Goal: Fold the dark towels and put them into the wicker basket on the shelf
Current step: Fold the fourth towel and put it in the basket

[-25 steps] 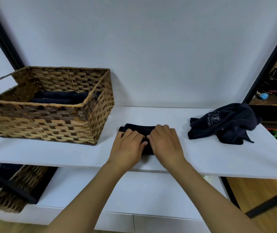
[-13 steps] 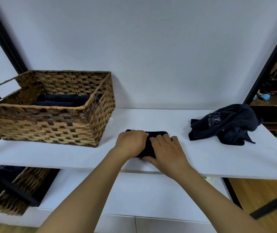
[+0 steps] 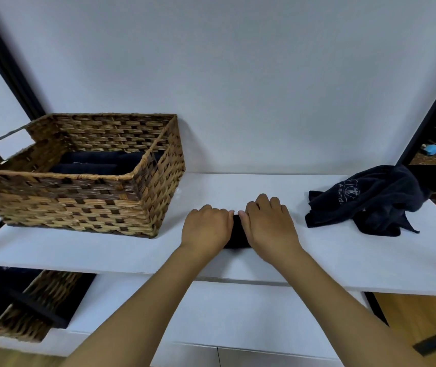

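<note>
While both hands cover it, the folded towel (image 3: 235, 234) lies on the shelf (image 3: 330, 260), just right of the basket (image 3: 79, 205) and near the shelf's front edge; only a dark strip shows between the hands. The left hand (image 3: 206, 229) sits on the towel's left half with knuckles raised and fingers curled over the far edge, seemingly grasping the bundle. The right hand (image 3: 268, 229) lies on the right half, fingers bent downward over the cloth; whether it pinches or merely presses cannot be told.

Step in hand, by judgement: the last compaction of the fold, or the start of the lift. The next move calls for gripping the bundle from both ends so the layers do not spring open, raising it above the basket's near right corner, and lowering it beside the dark towels (image 3: 97, 165) already inside, which fill the floor toward the back.

Farther right of the basket, well apart from the hands, a crumpled towel (image 3: 370, 200) with a pale printed emblem waits unfolded. The rim's height is the only obstacle between bundle and basket. Below the basket, on a lower level, a second basket (image 3: 21, 313) holds dark cloth. A black frame post (image 3: 10, 64) rises behind the basket at left.
</note>
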